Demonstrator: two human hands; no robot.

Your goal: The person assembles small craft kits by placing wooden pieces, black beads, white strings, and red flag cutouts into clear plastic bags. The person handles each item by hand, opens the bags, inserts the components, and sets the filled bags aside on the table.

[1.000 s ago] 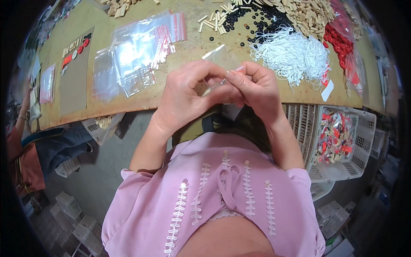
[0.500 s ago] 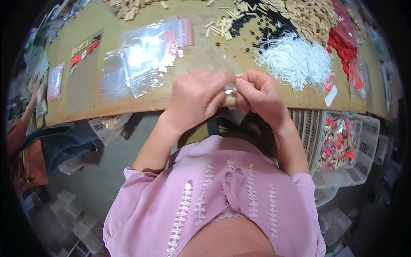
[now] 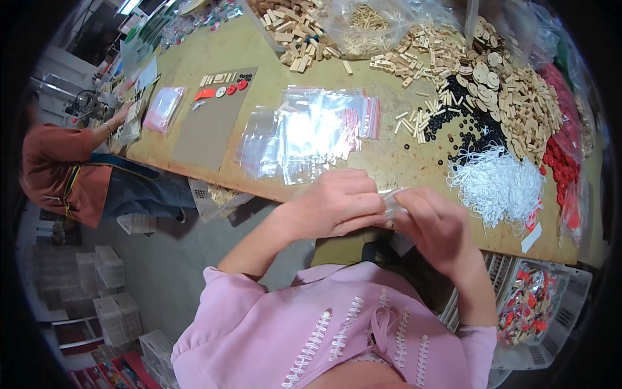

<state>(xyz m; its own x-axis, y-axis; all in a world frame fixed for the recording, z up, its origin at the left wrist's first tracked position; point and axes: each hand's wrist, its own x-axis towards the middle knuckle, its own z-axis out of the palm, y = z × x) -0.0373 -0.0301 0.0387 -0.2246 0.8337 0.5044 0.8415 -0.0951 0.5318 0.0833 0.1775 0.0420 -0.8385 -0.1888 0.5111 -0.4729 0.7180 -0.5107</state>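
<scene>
Both hands meet at the worktop's (image 3: 214, 58) near edge: the left hand (image 3: 337, 204) and right hand (image 3: 437, 230) each pinch a small clear plastic bag (image 3: 393, 200) between them, grip narrow. A stack of clear bags (image 3: 304, 133) lies at 11 o'clock from the hands, white cords (image 3: 495, 185) at 2 o'clock.

I see one pile of clear bags (image 3: 311, 133), one white string heap (image 3: 497, 185), one cardboard sheet (image 3: 210, 123), and my two hands.

head view | looks down, close — over table edge (image 3: 214, 172)
</scene>
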